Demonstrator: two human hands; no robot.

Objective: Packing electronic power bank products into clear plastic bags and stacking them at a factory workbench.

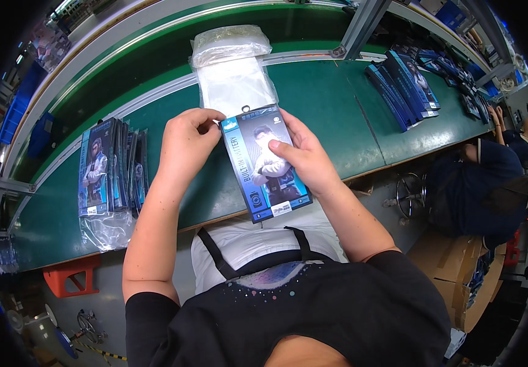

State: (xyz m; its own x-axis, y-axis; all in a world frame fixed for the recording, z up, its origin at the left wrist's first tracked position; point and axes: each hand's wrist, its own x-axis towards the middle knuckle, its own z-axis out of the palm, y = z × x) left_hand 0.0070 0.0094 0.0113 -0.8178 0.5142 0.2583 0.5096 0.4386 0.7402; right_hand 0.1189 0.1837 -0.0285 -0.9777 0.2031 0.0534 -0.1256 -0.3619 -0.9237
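1. Box [264, 180] is over the tabletop [343, 116]'s near edge, clamped in the right hand [310, 160], thumb across its front, probably to steady it face-up.
2. Left hand [190, 144] is curled at its upper-left corner; can't tell if it's clamped on.
3. Bags [237, 85] lie flat just beyond, probably for easy reach.
4. Count: two hands, one held box, one bag stack (sheets uncountable), one left row [95, 174] of boxes, several right-side boxes [408, 85], too overlapped to count.

A flat blue-and-black box [262, 174] is held face up, seen against the near edge of the bench [331, 116]; its front shows a figure in white, its looped end points toward the bench's far side.
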